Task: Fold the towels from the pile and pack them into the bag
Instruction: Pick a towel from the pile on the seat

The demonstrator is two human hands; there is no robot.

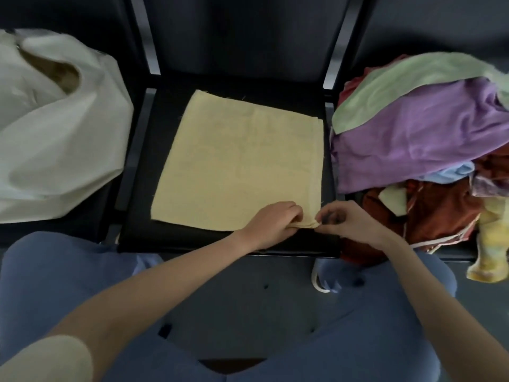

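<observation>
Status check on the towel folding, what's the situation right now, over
Left hand and right hand both pinch the yellow towel at its near right corner. Towel flat on the chair. Bag open on the left, pile on the right. Nothing in the way.

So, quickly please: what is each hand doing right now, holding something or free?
Left hand: pinches the near right corner of the yellow towel.
Right hand: pinches the same corner.
</observation>
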